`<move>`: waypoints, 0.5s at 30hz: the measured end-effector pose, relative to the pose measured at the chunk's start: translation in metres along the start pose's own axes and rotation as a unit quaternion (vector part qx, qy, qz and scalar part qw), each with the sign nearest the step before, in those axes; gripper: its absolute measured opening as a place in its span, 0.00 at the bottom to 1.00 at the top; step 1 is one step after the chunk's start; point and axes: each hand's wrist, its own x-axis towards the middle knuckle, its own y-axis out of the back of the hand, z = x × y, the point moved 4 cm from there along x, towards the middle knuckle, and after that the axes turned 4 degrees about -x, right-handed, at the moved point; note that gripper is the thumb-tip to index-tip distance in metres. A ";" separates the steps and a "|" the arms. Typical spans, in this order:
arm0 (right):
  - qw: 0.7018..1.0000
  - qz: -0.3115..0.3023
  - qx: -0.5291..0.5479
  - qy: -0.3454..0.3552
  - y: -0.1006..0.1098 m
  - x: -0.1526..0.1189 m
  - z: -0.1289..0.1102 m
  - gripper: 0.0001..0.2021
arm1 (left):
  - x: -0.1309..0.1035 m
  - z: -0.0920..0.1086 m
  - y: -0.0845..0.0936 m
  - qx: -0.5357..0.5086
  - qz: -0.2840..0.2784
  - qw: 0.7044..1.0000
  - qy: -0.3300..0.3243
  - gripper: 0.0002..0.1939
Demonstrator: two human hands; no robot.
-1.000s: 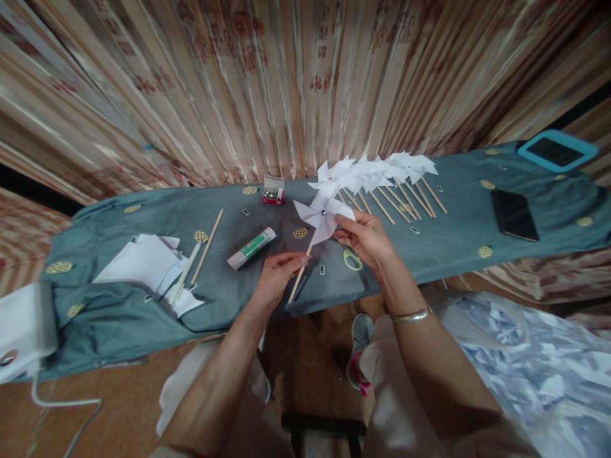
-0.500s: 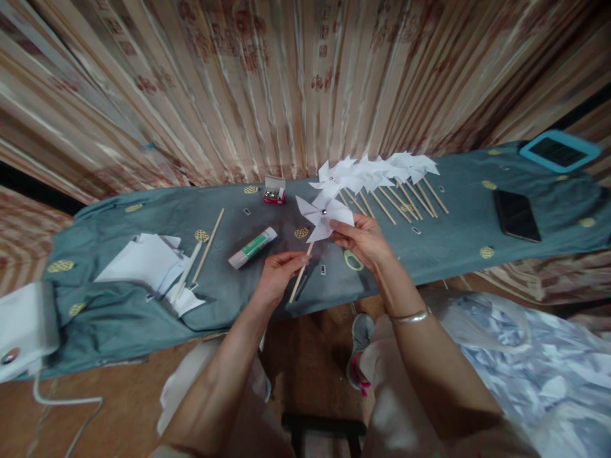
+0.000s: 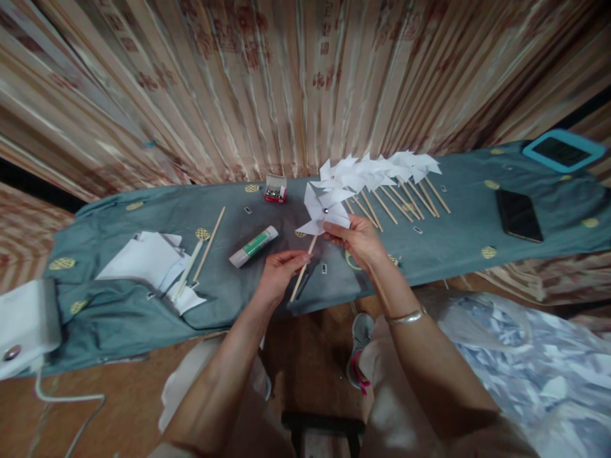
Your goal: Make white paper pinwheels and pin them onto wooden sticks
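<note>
A white paper pinwheel (image 3: pixel 315 215) with a shiny pin at its centre is held up over the table, tilted on a thin wooden stick. My left hand (image 3: pixel 279 273) pinches that stick partway down between thumb and fingers. With thumb and fingers closed at the lower right blade, my right hand (image 3: pixel 358 240) grips the pinwheel; its fingertips are partly hidden behind the paper. Below the right hand, a yellow-green ring-shaped handle (image 3: pixel 352 259) shows in part. A dark pen-like object (image 3: pixel 302 286) lies beside the stick's lower end.
Finished-looking pinwheels (image 3: pixel 379 172) overlap in a row behind. Left of my hands lie a glue stick (image 3: pixel 254 247), a red box of pins (image 3: pixel 275 192), a loose stick (image 3: pixel 210 242) and paper sheets (image 3: pixel 143 261). A phone (image 3: pixel 519 215) and blue-framed tablet (image 3: pixel 563 151) lie right.
The held pinwheel's blades have turned about the pin. My right hand has shifted slightly left with the blade, while my left hand stays on the stick.
</note>
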 end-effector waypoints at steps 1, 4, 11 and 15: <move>1.000 0.002 -0.006 0.003 0.000 0.000 0.001 0.22 | 0.000 0.000 0.000 -0.001 0.000 1.000 -0.002 0.16; 0.999 0.005 -0.031 0.024 -0.001 0.001 0.002 0.22 | 0.000 0.001 0.000 -0.002 0.000 1.000 -0.005 0.15; 0.998 0.029 -0.031 0.044 0.007 0.006 -0.002 0.24 | 0.000 0.002 0.001 -0.001 0.002 1.000 -0.007 0.16; 0.999 0.038 0.004 0.028 0.011 0.008 -0.001 0.25 | 0.000 0.002 0.001 0.000 0.008 1.000 -0.006 0.16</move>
